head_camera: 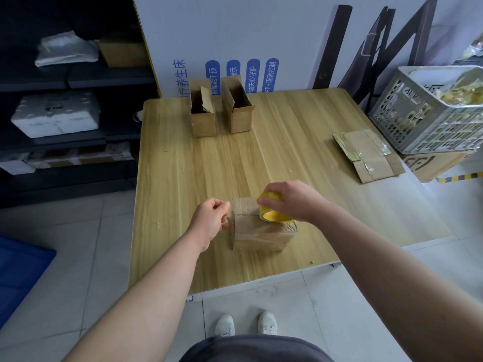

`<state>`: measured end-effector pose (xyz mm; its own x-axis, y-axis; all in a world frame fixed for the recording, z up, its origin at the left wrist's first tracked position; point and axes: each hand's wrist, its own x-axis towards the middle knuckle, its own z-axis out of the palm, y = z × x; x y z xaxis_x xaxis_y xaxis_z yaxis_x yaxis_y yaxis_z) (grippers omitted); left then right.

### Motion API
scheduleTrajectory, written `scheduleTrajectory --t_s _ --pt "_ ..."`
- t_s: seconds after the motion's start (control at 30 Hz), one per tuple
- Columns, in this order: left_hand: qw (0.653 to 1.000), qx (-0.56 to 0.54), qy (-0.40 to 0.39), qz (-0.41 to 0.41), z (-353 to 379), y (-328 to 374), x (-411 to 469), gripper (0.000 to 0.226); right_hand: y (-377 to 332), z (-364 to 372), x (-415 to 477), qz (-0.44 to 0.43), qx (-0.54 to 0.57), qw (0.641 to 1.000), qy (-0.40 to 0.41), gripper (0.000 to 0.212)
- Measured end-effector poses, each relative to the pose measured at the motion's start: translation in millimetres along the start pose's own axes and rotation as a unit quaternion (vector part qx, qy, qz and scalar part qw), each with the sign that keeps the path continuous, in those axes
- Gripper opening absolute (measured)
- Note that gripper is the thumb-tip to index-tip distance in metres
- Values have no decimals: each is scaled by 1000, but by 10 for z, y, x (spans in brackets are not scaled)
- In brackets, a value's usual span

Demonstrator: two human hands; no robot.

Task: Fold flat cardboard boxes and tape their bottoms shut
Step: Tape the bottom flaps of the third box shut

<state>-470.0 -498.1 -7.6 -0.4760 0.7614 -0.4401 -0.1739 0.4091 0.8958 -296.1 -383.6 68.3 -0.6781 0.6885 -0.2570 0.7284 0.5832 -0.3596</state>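
Observation:
A small cardboard box [261, 235] lies on the wooden table [183, 178] near its front edge, with its closed flaps facing up. My right hand [292, 201] grips a yellow roll of clear tape [273, 214] on top of the box. A strip of clear tape runs from the roll leftward across the flaps. My left hand [211, 220] pinches the free end of that strip at the box's left edge.
Two folded open boxes [202, 118] [239, 111] stand at the table's back. A stack of flat boxes [368, 152] lies at the right edge beside a grey plastic crate [428, 118]. Dark shelves stand on the left, a blue bin [21, 273] on the floor.

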Motion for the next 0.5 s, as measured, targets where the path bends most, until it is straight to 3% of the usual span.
scheduleTrajectory --t_s 0.17,0.3,0.5 --pt "1000 23 -15 -1 55 -15 29 20 46 -14 10 11 96 995 32 19" --pt "1000 -6 1 -2 50 -59 35 20 -17 19 28 37 147 987 60 26" --pt "986 154 42 42 24 -179 25 22 -124 70 111 59 112 989 72 31"
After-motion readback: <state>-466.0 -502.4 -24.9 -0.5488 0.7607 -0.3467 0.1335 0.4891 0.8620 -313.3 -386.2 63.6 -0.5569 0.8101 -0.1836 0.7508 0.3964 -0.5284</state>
